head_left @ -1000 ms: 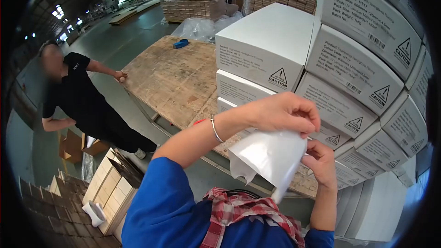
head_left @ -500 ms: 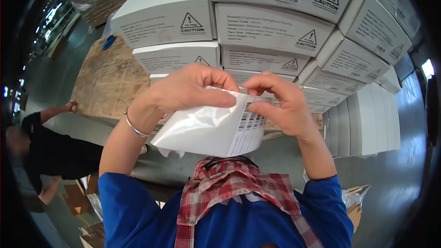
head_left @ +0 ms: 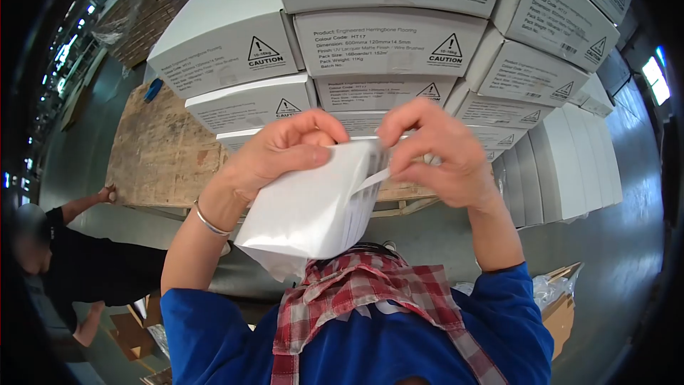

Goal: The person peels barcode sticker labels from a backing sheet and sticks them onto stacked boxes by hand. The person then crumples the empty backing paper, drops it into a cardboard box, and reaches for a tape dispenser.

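Observation:
My left hand (head_left: 281,153), with a bangle at the wrist, grips the top edge of a glossy white sheet of labels (head_left: 296,207). The sheet curves over, and its printed side shows only as a narrow band on the right. Between the thumb and finger of my right hand (head_left: 442,160) is a thin white label strip (head_left: 372,181), which slants away from the sheet. Its lower end still meets the sheet's right side. Whatever the strip has printed on it cannot be read.
White flooring boxes (head_left: 385,41) with caution marks are stacked ahead on a wooden board (head_left: 157,146). More boxes (head_left: 570,171) stand at right. A blue object (head_left: 153,90) lies on the board. A person in black (head_left: 107,257) touches its left corner. Cardboard (head_left: 559,324) lies lower right.
My right hand has drawn a label strip away from the sheet's printed side. The sheet has turned, so less print shows. My view has shifted slightly, with the boxes now lower left.

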A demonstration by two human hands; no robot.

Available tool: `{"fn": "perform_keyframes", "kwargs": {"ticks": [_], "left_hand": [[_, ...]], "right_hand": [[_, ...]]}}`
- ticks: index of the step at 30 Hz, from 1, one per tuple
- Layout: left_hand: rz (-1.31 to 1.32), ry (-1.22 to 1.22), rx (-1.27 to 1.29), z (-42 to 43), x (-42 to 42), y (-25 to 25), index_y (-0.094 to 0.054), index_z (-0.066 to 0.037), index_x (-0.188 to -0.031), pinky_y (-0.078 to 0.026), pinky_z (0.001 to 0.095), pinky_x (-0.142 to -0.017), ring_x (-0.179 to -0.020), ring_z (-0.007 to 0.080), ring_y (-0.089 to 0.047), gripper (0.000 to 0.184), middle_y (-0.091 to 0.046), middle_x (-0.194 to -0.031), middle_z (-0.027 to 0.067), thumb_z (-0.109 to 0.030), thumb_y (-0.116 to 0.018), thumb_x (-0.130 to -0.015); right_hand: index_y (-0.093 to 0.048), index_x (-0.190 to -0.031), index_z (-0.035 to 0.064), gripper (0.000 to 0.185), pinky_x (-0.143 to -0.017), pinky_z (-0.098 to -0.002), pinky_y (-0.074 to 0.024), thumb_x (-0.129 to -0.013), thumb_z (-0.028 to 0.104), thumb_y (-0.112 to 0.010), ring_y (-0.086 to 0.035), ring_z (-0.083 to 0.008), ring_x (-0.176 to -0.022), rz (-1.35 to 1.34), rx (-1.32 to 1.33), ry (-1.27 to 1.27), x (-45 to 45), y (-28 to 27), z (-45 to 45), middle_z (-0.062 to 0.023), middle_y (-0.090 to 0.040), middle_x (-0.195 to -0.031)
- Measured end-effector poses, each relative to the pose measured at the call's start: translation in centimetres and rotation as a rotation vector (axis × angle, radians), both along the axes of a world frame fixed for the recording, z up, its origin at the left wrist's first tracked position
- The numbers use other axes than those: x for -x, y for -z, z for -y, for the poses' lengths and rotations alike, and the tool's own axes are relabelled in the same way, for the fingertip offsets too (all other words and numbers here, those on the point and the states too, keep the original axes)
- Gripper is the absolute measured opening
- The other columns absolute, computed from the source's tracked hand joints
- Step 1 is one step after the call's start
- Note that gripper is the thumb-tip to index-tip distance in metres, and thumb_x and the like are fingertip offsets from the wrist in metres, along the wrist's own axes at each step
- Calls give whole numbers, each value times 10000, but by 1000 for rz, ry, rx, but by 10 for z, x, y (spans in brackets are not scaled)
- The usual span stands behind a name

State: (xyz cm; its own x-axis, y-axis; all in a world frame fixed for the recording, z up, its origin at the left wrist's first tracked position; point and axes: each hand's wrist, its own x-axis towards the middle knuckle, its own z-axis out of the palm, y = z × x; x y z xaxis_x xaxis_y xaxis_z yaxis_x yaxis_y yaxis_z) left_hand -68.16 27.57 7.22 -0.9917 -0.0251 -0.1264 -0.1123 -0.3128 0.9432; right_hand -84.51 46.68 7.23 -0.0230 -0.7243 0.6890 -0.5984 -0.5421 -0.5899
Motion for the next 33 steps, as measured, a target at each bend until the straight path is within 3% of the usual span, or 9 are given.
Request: {"fn": "perform_keyframes", "kwargs": {"ticks": [1, 4, 5, 8, 9, 12, 20, 27, 33], "left_hand": [[1, 6, 2, 3, -1, 2, -641, -20, -921, -476, 200, -714, -813, 45, -598, 114, -648, -896, 0, -114, -654, -858], [-6, -271, 622, 10, -1, 6, -616, -41, -945, -477, 235, -691, -797, 100, -620, 175, -651, -912, 12, -134, -694, -819], [-6, -271, 622, 10, 1, 8, -616, -41, -945, -477, 235, -691, -797, 100, -620, 175, -651, -912, 12, -134, -694, -819], [-545, -479, 1393, 6, 8, 12, -594, -54, -940, -473, 276, -664, -758, 175, -621, 248, -647, -907, 32, -163, -736, -768], [-539, -481, 1395, 2, 10, 13, -594, -54, -940, -473, 276, -664, -758, 175, -621, 248, -647, -907, 32, -163, -736, -768], [-539, -615, 1061, -15, 17, 15, -588, -47, -882, -470, 297, -643, -725, 229, -608, 239, -637, -868, 50, -166, -746, -747], [-398, -678, 988, -21, 33, 24, -586, -40, -807, -465, 299, -596, -664, 204, -602, 141, -628, -774, 62, -123, -699, -794], [-377, -792, 1156, -1, 71, 54, -585, -46, -795, -453, 317, -546, -587, 223, -583, 116, -620, -729, 73, -122, -670, -817], [-415, -949, 1360, 5, 103, 62, -581, -59, -776, -437, 341, -507, -555, 245, -577, 122, -625, -718, 52, -137, -665, -817]], "right_hand": [[-614, -814, 14, 145, -704, -265, -458, -709, -56, -685, -577, -184, -835, 1, 2, 6, 5, 2, -4, -95, -585, -916], [-579, -867, -17, 145, -694, -248, -450, -757, -83, -646, -550, -148, -821, 194, 57, 157, 20, 4, -13, -84, -566, -931], [-564, -887, -26, 133, -693, -238, -441, -786, -89, -622, -534, -127, -811, 227, 74, 258, 22, 2, -13, -70, -556, -919], [-548, -907, -32, 112, -694, -220, -428, -825, -97, -589, -513, -99, -799, 279, 82, 394, 21, 3, -10, -51, -542, -903], [-547, -906, -30, 103, -697, -213, -422, -835, -98, -580, -508, -93, -799, 294, 77, 434, 20, 4, -9, -46, -538, -900], [-547, -906, -27, 96, -700, -203, -415, -845, -98, -572, -502, -82, -798, 310, 72, 469, 20, 9, -5, -41, -534, -899], [-554, -905, -21, 89, -698, -195, -409, -844, -78, -588, -497, -69, -788, 358, 34, 490, 24, 26, -1, -27, -536, -908], [-582, -869, -2, 89, -659, -192, -409, -817, -30, -649, -486, -62, -718, 404, 22, 706, 44, 64, 37, 8, -533, -887], [-619, -826, 16, 88, -579, -228, -406, -778, -8, -689, -468, -91, -655, 174, 287, 984, 65, 82, 69, -10, -528, -830]]}}
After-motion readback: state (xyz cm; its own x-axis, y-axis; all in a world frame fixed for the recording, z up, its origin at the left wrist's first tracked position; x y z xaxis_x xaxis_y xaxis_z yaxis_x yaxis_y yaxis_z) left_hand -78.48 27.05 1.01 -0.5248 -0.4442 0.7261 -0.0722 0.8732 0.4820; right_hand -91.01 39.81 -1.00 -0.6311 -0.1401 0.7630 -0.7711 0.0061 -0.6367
